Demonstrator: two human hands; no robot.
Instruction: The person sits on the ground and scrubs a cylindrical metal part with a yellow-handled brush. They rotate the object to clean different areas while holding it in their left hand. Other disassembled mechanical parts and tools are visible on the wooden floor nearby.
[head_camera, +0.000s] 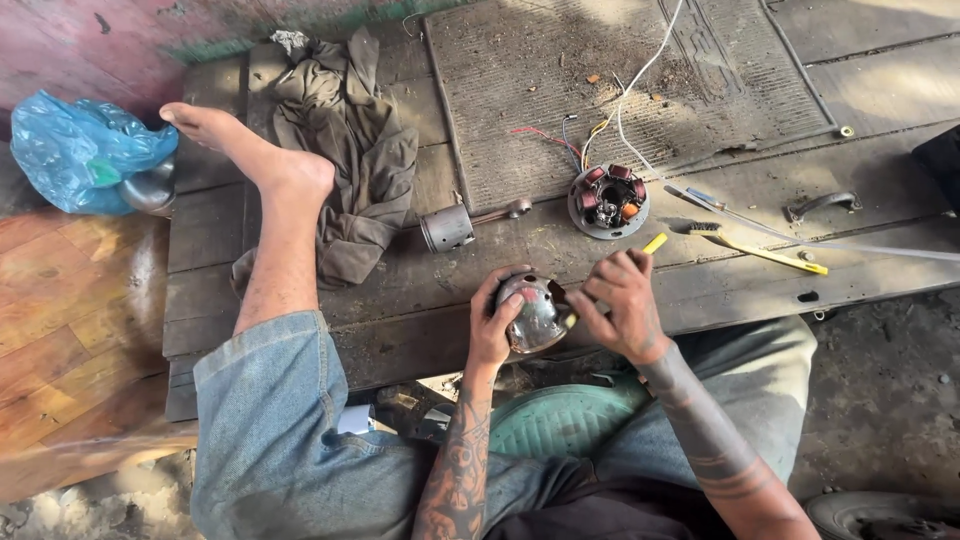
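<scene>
The shiny metal bowl-shaped part (535, 312) sat gripped in the left hand (492, 325); the right hand (622, 300), clutching a yellow-handled tool (654, 243), worked its rim, unfinished, above the bench (400, 300).

At lower centre of the frame, a shiny domed metal cover (533, 312) is being gripped by the left hand (492, 320), while a yellow-handled tool (652, 244) is being held against it by the right hand (625, 305). Above them, a coil plate (608, 201) with coloured wires and a piston (447, 228) are being carried by the wooden desk (420, 290); a brush (755, 248) is lying at right.
</scene>
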